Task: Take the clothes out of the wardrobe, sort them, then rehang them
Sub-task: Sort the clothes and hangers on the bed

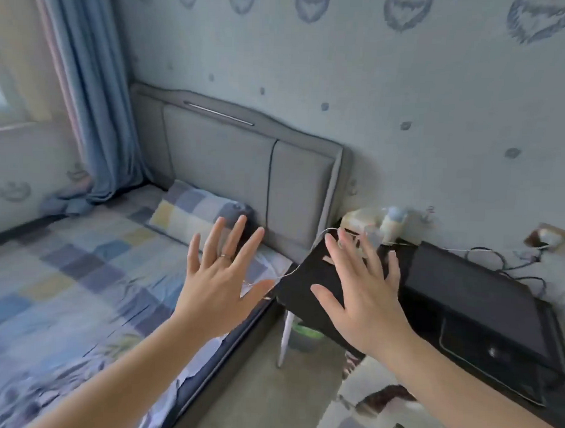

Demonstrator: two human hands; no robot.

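left hand (218, 275) and right hand (361, 300), mid-frame, spread flat, apart, holding nothing. no clothes or wardrobe visible; expect them soft, light, best gripped at the shoulders.

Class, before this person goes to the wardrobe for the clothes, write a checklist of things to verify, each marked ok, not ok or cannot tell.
1. Left hand free, fingers spread: ok.
2. Right hand free, fingers spread: ok.
3. Wardrobe in view: not ok, the frame shows none.
4. Bed nearby for sorting: ok, at the left.
5. Hangers ready: cannot tell, none shows.
6. White cable tidy: not ok, it trails off the black side table.
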